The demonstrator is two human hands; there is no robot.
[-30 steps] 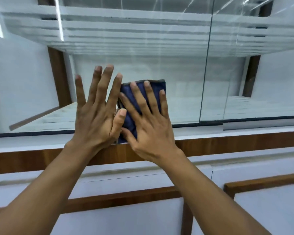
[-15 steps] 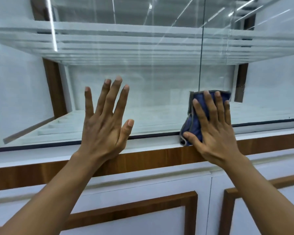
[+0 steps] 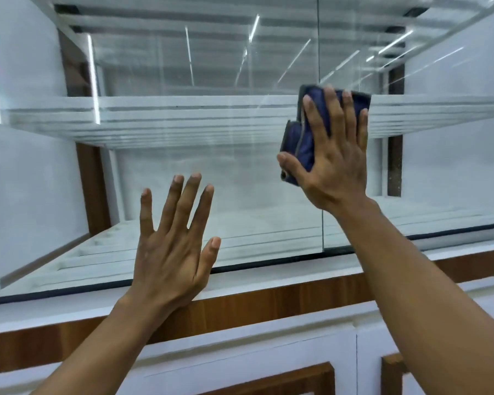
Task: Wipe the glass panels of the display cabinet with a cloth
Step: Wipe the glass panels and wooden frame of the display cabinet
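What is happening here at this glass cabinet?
A person is wiping the display cabinet's glass. The right hand presses a folded dark blue cloth flat against the glass with straight fingers, right where the vertical seam between two panels runs, at the height of the inner shelf. The left hand is spread open lower down on the left panel, apparently bracing, and holds nothing.
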